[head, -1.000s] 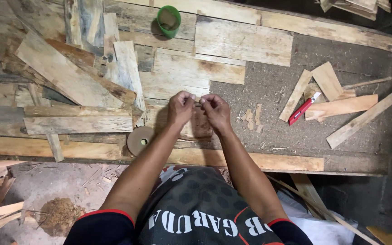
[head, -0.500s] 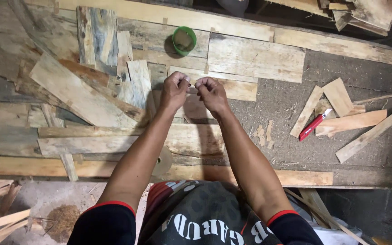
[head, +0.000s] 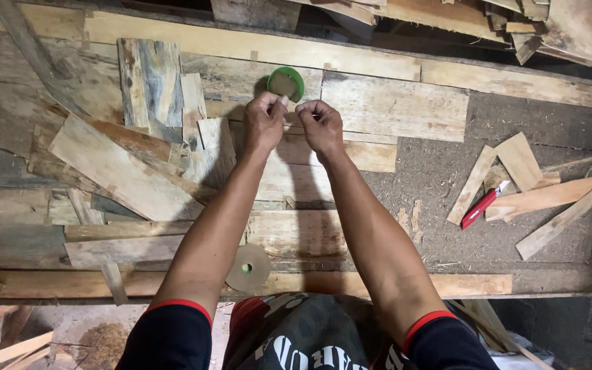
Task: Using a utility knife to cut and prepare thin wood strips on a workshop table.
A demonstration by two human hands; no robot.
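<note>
Two hands meet over the bench (head: 392,109): left hand (head: 264,123) and right hand (head: 321,126), fingers pinched shut on something too small to make out, just near of the green cup (head: 286,83). A red cutter (head: 479,205) lies well right.

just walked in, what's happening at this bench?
A person stands at a wooden workbench littered with offcut boards. Both hands are raised together over the boards: the left hand and right hand pinch something small between the fingertips, too small to identify. A green round container sits just beyond the hands. A brown tape roll lies at the near edge by the left forearm. A red-handled tool rests among wood scraps to the right, untouched.
</note>
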